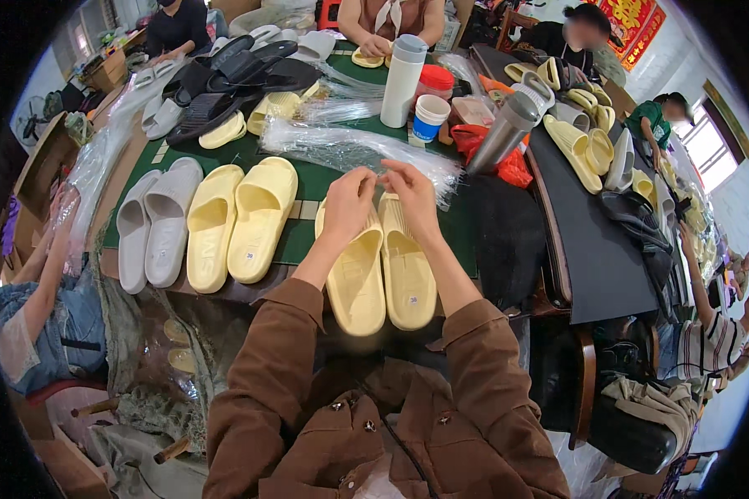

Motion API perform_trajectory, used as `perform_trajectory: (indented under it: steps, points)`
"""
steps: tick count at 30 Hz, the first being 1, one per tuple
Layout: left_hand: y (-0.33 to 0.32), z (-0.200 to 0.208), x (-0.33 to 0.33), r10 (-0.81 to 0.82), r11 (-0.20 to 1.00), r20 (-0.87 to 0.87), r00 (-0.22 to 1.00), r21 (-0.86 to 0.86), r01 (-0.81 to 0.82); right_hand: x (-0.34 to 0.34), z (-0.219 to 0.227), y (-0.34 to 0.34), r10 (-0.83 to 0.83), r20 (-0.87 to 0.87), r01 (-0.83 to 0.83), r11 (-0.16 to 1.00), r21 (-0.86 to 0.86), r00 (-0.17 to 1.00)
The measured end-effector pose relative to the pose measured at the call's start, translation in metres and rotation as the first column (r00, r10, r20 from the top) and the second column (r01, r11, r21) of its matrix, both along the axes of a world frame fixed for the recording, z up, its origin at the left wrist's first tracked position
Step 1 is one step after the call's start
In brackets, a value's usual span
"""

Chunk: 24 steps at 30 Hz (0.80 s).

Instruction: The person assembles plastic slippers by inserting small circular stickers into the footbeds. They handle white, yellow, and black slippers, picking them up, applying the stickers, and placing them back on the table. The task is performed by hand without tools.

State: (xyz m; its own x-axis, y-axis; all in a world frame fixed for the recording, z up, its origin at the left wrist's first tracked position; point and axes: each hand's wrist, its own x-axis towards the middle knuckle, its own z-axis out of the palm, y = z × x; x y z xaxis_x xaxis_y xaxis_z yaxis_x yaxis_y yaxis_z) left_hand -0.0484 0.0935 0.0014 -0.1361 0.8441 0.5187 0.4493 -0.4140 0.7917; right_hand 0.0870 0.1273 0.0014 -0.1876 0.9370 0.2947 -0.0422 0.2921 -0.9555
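A pair of pale yellow slide sandals lies in front of me at the table's near edge: the left slide (356,291) and the right slide (409,287). My left hand (349,204) is above the left slide's strap, its thumb and fingers pinched together. Beside it my right hand (414,198) is over the right slide's strap, fingertips also pinched, close to the left ones. Anything between the fingertips is too small to make out. Just beyond both hands lies a bundle of thin clear plastic strands (341,145).
To the left stand another yellow pair (262,220) and a grey pair (173,220). Black slides (216,87) are heaped behind. A white bottle (402,83), a paper cup (430,116) and a steel flask (506,133) stand beyond my right hand. Other people sit around the tables.
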Motion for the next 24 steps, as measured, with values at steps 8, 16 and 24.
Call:
perform_trajectory:
  steps: [8, 16, 24]
  points:
    - [0.0003, -0.0011, -0.0003, -0.019, 0.999, 0.016, 1.000, -0.045, 0.020, 0.0010, 0.0007, -0.0011, -0.009, 0.009, 0.010, 1.000, -0.014, 1.000]
    - [-0.0039, 0.0021, 0.0013, -0.020, 1.000, 0.003, 1.000, -0.019, 0.020, 0.0031, 0.0009, 0.0011, 0.090, -0.030, -0.092, 0.993, -0.069, 0.995]
    - [-0.0013, -0.0042, 0.0010, -0.008, 1.000, 0.005, 1.000, 0.030, 0.008, 0.0003, -0.0048, 0.0021, 0.106, -0.071, -0.111, 0.992, -0.068, 0.992]
